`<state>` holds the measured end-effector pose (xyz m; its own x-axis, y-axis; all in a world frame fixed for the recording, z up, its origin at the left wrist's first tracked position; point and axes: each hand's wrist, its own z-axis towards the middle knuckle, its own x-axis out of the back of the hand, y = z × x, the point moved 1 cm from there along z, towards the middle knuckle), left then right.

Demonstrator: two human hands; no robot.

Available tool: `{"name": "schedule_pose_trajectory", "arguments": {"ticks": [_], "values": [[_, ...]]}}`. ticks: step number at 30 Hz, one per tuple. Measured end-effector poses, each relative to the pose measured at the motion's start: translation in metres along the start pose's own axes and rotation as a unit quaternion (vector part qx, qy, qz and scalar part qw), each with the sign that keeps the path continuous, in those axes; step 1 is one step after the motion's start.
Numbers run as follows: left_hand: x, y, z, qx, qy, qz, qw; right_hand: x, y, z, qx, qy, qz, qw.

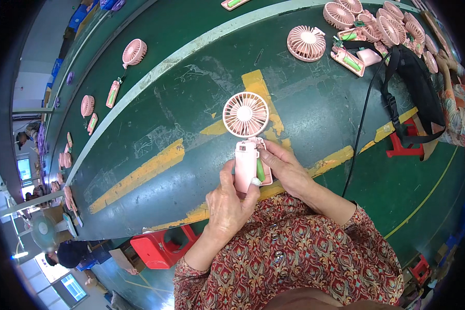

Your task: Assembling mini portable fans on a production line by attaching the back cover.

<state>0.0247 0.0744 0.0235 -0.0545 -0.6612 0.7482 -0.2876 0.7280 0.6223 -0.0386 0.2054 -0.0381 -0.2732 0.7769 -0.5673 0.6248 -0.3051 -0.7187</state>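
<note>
A small pink handheld fan is in front of me, its round slatted head (245, 114) lying face up on the green table. Its handle is in two halves. My left hand (227, 204) grips the smooth pink handle cover (245, 164) between thumb and fingers. The other half, the pink handle shell (268, 175) with a green battery (260, 169) inside, is held by my right hand (285, 166), its thumb near the top by the fan head. The cover partly overlaps the shell, and some inner parts are hidden.
A pile of pink fan heads (389, 29) and opened handles lies at the far right, beside a black bag (416, 82). One loose fan (306, 43) sits nearer. Beyond a pale rail (155, 72), more fans lie on a green strip. Red stools (163, 249) stand below the table edge.
</note>
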Motion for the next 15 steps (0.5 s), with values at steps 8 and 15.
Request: {"name": "schedule_pose_trajectory", "arguments": {"ticks": [8,15], "values": [[-0.007,0.004,0.002,-0.05,0.007,0.096,0.994,0.001,-0.002,-0.003,-0.024,-0.04,0.02,0.999],[-0.013,0.002,0.002,-0.092,0.031,0.145,0.985,-0.005,-0.015,-0.006,-0.016,-0.08,-0.017,0.997]]}}
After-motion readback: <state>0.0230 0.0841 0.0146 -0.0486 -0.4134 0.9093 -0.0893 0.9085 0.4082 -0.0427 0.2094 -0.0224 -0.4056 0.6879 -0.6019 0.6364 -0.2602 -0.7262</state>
